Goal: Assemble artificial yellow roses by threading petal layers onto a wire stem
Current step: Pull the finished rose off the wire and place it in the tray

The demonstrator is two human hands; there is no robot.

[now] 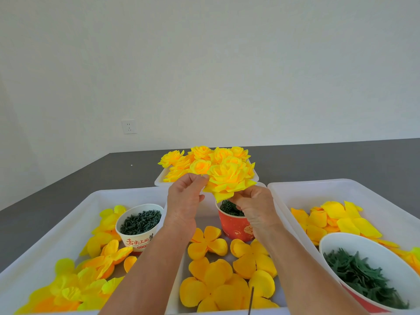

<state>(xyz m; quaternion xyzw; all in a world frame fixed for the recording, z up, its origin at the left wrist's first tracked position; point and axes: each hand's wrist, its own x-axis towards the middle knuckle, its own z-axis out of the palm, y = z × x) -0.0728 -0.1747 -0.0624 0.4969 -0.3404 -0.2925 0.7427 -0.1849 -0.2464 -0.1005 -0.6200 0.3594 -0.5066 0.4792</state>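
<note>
Both hands' fingers [204, 177] pinch rose [227, 180] edges

Head view, forward-down, seemingly close.

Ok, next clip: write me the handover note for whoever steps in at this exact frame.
Left hand pinches the petal edge of the rose in progress; right hand grips it from underneath, above the red cup.
Done: finished roses piled in the far tray; this rose looks full of petals.
Supplies: flat petal layers in the near tray, loose petals in the right tray, green parts in the white cup and the bowl.
Left: finish this rose, add it to the pile, start another.
</note>
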